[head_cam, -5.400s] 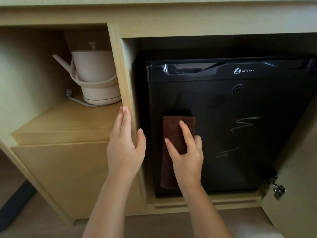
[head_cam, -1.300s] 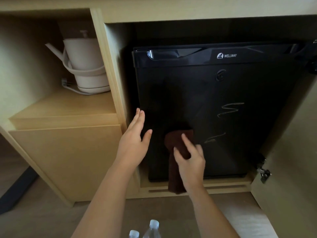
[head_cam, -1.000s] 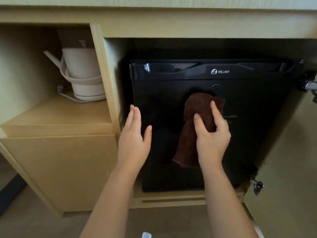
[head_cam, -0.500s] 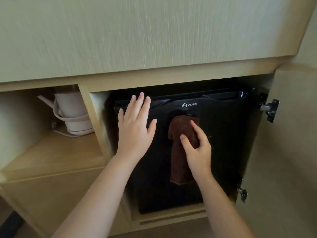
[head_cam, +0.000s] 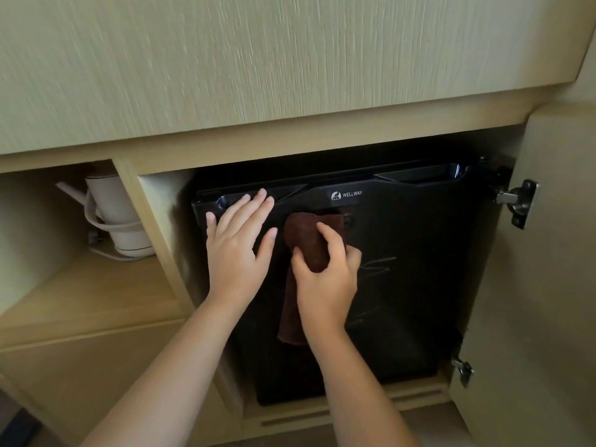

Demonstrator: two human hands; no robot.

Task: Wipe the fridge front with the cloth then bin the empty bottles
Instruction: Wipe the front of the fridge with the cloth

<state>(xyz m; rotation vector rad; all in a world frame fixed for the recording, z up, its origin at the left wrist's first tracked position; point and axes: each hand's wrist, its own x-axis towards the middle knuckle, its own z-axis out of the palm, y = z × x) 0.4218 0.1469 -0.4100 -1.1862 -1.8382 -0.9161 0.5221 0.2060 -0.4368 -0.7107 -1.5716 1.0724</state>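
Note:
A black mini fridge (head_cam: 419, 285) marked WELLWAY stands inside a wooden cabinet. My right hand (head_cam: 325, 279) holds a brown cloth (head_cam: 306, 237) against the upper middle of the fridge door, fingers curled round it, and the cloth's tail hangs down below my wrist. My left hand (head_cam: 237, 243) lies flat with straight fingers on the door's upper left, fingertips at the handle recess. Pale scribble marks (head_cam: 379, 264) show on the door just right of the cloth. No bottles are in view.
A white electric kettle (head_cam: 113, 217) sits on a shelf in the left compartment. The cabinet door (head_cam: 548, 285) stands open at the right, with metal hinges (head_cam: 519, 201) on its inner edge. A wide wooden counter front (head_cam: 290, 59) overhangs the fridge.
The view has tilted up and moved closer, so the floor bottles left the frame. My right hand slid the cloth slightly left under the logo; my left hand rose to the door's top left.

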